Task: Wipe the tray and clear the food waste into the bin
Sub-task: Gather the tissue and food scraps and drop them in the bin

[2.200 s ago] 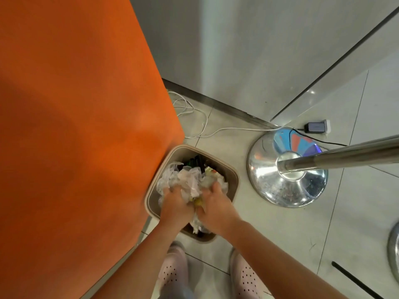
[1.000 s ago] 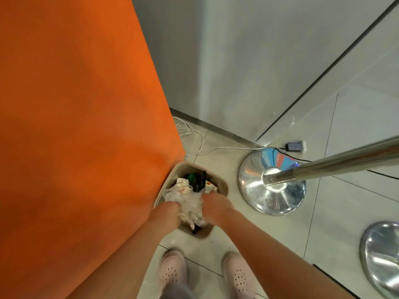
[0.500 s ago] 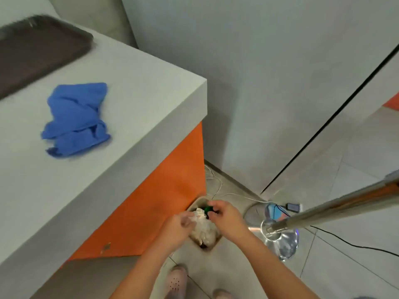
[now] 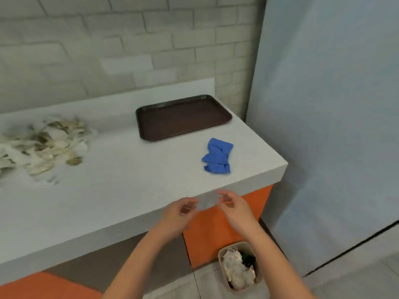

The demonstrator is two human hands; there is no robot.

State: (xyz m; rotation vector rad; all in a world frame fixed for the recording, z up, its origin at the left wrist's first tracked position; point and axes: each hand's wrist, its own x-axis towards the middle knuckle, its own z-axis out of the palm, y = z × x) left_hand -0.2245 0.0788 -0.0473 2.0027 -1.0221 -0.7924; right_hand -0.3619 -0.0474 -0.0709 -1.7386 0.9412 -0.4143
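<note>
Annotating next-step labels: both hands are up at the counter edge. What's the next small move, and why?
Probably reach the left hand toward the waste pile on the counter's left side, to gather it for the bin. Both it and the right hand hold nothing, the tray looks bare, and that pile is the only waste on the counter.

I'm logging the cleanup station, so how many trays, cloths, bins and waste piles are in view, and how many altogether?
Brown tray: 1
Blue cloth: 1
Bin: 1
Waste pile on the counter: 1
Total: 4
</note>
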